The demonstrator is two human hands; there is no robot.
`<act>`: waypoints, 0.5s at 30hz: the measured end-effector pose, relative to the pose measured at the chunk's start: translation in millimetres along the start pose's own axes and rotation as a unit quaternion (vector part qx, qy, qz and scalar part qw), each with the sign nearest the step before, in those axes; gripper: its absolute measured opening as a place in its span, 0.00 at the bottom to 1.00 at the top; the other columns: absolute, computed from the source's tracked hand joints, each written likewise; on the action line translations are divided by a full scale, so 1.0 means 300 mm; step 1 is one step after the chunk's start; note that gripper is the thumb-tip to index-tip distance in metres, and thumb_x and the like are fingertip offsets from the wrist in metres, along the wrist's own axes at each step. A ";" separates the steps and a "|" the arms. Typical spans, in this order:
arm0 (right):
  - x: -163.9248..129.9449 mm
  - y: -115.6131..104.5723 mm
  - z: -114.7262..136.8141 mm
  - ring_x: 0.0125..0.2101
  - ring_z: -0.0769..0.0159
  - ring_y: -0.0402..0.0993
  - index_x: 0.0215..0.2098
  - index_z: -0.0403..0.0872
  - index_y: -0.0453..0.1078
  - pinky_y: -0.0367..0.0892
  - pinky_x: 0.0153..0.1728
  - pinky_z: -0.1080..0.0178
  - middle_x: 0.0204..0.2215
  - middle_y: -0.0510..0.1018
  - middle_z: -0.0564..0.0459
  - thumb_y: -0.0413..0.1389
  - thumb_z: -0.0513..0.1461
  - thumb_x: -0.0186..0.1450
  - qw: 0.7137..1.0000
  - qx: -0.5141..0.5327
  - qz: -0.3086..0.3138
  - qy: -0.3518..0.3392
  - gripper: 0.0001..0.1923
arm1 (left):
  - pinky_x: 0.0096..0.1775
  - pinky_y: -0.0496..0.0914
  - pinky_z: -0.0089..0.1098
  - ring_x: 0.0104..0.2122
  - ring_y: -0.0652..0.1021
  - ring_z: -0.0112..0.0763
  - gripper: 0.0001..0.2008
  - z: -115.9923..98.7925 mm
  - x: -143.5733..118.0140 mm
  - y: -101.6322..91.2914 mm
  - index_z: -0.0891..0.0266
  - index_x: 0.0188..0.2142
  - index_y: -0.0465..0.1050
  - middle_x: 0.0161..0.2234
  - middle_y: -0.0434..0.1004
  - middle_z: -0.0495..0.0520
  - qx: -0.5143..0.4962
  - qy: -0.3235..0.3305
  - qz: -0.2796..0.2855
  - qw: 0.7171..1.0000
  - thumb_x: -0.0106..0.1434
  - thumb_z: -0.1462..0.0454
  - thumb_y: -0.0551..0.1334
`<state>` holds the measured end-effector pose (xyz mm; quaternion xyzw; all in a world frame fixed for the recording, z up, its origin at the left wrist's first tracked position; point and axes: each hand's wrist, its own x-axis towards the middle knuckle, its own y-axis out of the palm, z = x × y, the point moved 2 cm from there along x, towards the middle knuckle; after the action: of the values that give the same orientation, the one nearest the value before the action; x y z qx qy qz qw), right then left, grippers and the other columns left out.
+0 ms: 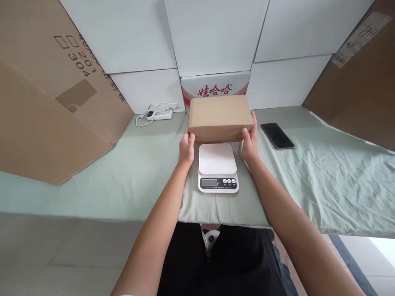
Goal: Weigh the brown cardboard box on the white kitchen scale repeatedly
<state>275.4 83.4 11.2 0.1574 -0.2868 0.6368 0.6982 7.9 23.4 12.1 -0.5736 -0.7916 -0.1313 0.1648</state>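
A closed brown cardboard box [219, 113] is between my two hands, just behind the scale. My left hand [187, 146] grips its near left corner, thumb on the front face. At the right end, my right hand [250, 139] has its thumb on the front and its fingers along the side. Whether the box rests on the cloth or is raised a little, I cannot tell. A white kitchen scale [217, 164] lies nearer to me, its square platform bare and its small display dark. Most of my left fingers are hidden by the box.
A black phone [277, 136] lies on the green cloth [148, 176] to the right. At back left sits a white power strip [159, 114] with a coiled cable. Large cardboard sheets stand at left [58, 107] and right [358, 78]. White boxes [216, 37] form the back wall.
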 end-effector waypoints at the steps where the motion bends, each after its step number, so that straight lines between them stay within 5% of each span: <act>1: -0.007 -0.004 0.016 0.87 0.38 0.50 0.86 0.60 0.53 0.44 0.88 0.31 0.87 0.58 0.48 0.51 0.75 0.70 1.000 -0.002 -0.003 -0.006 0.56 | 0.74 0.70 0.49 0.72 0.80 0.57 0.43 -0.015 -0.010 -0.002 0.54 0.65 0.82 0.66 0.86 0.64 0.002 0.010 -0.002 1.000 0.70 0.27 0.60; 15: -0.263 -0.122 0.151 0.84 0.38 0.60 0.84 0.59 0.60 0.52 0.86 0.30 0.84 0.64 0.45 0.54 0.68 0.75 0.999 -0.014 -0.030 0.004 0.46 | 0.64 0.78 0.53 0.63 0.85 0.59 0.39 -0.125 -0.282 -0.057 0.56 0.61 0.80 0.61 0.87 0.67 0.001 0.009 -0.004 1.000 0.71 0.29 0.60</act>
<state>300.1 -11.2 4.6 0.1536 -0.2885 0.6120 0.7202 20.1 -69.8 11.0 -0.5691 -0.7924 -0.1367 0.1719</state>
